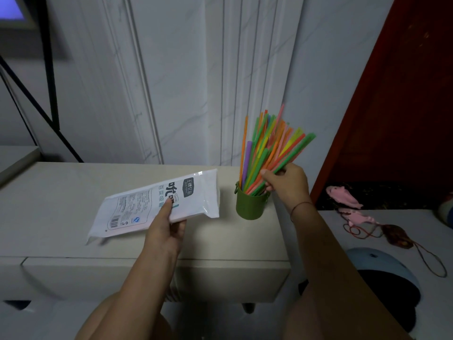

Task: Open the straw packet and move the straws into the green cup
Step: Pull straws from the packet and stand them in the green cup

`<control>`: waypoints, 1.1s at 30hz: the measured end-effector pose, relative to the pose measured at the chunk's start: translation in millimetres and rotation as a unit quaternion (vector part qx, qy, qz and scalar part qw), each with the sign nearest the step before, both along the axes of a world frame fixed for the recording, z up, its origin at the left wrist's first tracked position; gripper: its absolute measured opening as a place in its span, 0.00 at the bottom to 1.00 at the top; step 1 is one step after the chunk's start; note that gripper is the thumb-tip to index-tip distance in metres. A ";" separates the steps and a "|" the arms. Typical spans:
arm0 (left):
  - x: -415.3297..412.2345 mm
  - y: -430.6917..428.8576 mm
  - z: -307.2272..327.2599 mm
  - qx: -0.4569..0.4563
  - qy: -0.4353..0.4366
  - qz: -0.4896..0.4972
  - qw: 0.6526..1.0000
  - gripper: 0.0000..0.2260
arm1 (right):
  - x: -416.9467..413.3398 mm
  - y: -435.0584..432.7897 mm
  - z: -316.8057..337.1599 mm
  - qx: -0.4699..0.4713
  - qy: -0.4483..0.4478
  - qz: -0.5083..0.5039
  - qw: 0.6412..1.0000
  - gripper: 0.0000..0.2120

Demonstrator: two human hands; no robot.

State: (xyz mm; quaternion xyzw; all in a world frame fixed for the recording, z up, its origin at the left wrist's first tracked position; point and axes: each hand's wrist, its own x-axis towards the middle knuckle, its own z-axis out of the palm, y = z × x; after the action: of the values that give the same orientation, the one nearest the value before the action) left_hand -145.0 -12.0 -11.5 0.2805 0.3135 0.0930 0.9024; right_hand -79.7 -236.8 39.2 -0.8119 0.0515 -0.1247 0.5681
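Note:
A small green cup (250, 207) stands near the right end of the white cabinet top (61, 192). A bundle of coloured straws (267, 143) sticks out of it, fanned up and to the right. My right hand (286, 185) is closed around the lower part of that bundle, just above the cup's rim. The white plastic straw packet (137, 207), printed with dark text, is held slightly above the cabinet top to the left of the cup. My left hand (166, 229) grips its near edge, thumb on top.
A white marbled wall rises behind the cabinet. A red panel (392, 106) stands at the right. Below it lie pink toys (343, 197), a cord with a brown pouch (397, 236) and a blue-black rounded object (382, 278). A black frame (51, 69) leans at the left.

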 end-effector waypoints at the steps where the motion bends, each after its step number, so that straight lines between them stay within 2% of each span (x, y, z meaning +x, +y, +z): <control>1: 0.3 0.2 -0.2 -0.001 -0.002 0.001 1.000 0.06 | -1.3 -1.7 3.4 0.014 -0.015 -0.009 1.000 0.07; 6: 1.3 -3.6 -0.6 -0.003 -0.003 -0.006 1.000 0.06 | -5.3 -4.5 9.1 0.059 -0.064 -0.056 0.995 0.05; 14: -0.9 -11.3 5.6 -0.001 -0.008 -0.019 1.000 0.06 | -5.4 5.2 -8.0 0.048 -0.029 -0.037 0.998 0.04; 17: -2.6 -12.6 8.0 -0.003 -0.017 -0.022 1.000 0.06 | -7.2 4.7 -9.7 0.066 -0.026 -0.042 0.997 0.01; 19: -3.5 -12.8 8.7 -0.005 -0.026 -0.026 0.999 0.06 | -9.3 4.2 -13.3 0.084 -0.038 -0.054 0.994 0.05; 22: -4.2 -13.5 8.7 -0.013 -0.036 -0.030 0.999 0.06 | -12.3 4.4 -20.5 0.121 -0.050 -0.066 0.989 0.05; 24: -4.7 -14.6 8.8 -0.018 -0.036 -0.031 0.999 0.05 | -14.2 5.6 -22.6 0.131 -0.052 -0.063 0.988 0.10; 28: -5.4 -15.9 9.5 -0.021 -0.034 -0.034 0.999 0.05 | -15.4 7.8 -20.7 0.128 -0.062 -0.060 0.988 0.06; 33: -6.0 -16.0 9.9 -0.026 -0.034 -0.031 0.999 0.05 | -10.7 9.5 -20.3 0.077 -0.058 -0.051 0.994 0.03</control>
State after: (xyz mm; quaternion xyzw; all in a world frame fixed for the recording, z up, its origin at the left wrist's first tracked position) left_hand -151.0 -28.0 -1.6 0.2629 0.2764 0.0656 0.9220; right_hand -90.4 -227.3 18.9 -0.7535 0.0694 -0.1958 0.6237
